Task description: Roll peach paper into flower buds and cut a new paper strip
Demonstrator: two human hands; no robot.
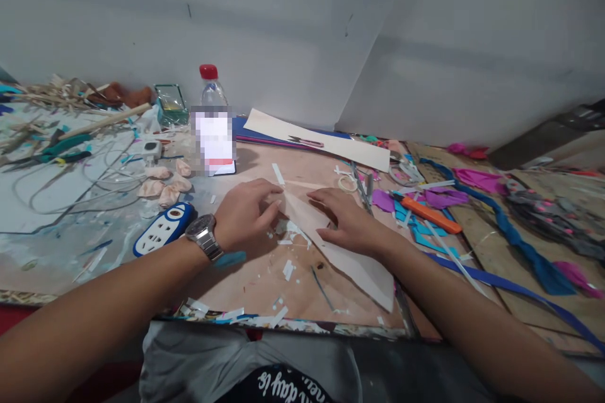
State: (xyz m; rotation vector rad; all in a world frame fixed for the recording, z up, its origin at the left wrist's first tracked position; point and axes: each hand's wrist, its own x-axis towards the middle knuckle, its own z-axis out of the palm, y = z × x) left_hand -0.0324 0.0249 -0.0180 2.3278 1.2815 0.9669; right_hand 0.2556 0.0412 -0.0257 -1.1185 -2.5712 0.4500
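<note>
A long cream strip of card [362, 267] lies slantwise on the work table, with its far left end between my two hands. My left hand [246, 211], wearing a metal watch [204, 236], has its thumb and forefinger closed at that end of the strip. Along the strip's right side, my right hand [354, 223] holds it, fingers over the far edge and thumb by the near edge. The fingertips partly hide the card. Small white paper scraps [288, 270] lie below my hands.
Behind stand a lit phone [215, 141] and a red-capped bottle [208, 72]. Thread snips [306, 141] rest on another cream strip [352, 146]. A blue-white power strip [164, 228] is by my left wrist; an orange utility knife [428, 213] lies right. Pliers [57, 154] lie far left.
</note>
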